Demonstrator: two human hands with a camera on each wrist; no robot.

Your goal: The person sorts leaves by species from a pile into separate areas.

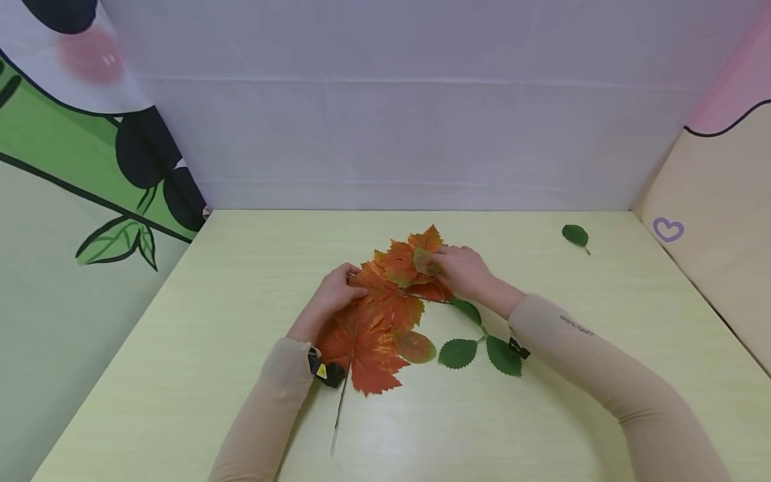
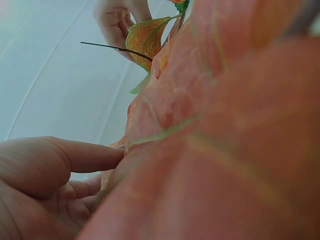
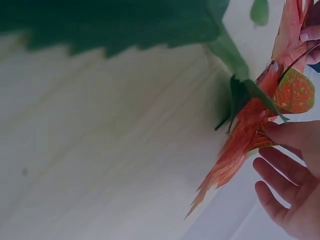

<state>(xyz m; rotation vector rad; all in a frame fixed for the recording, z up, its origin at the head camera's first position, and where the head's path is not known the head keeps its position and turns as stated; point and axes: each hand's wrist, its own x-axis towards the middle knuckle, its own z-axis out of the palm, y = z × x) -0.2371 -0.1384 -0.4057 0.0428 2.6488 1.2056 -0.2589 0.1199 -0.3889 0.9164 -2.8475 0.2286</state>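
A cluster of orange artificial maple leaves (image 1: 385,304) lies across the middle of the table, with a thin brown stem (image 1: 338,418) sticking out toward me. At the cluster's left side my left hand (image 1: 333,292) pinches a maple leaf between thumb and fingers, as the left wrist view also shows. My right hand (image 1: 466,271) is at the far right end; its thumb and forefinger pinch a small rounded orange-green leaf (image 3: 260,141), the other fingers spread loosely. Another rounded leaf (image 1: 415,347) sticks out lower down. Below my right wrist is a green leaf sprig (image 1: 458,353).
A single green leaf (image 1: 575,234) lies apart near the table's far right corner. Behind the pale wooden table (image 1: 253,268) hangs a lavender cloth (image 1: 385,134), with printed panels at both sides. Both wrists carry small black devices.
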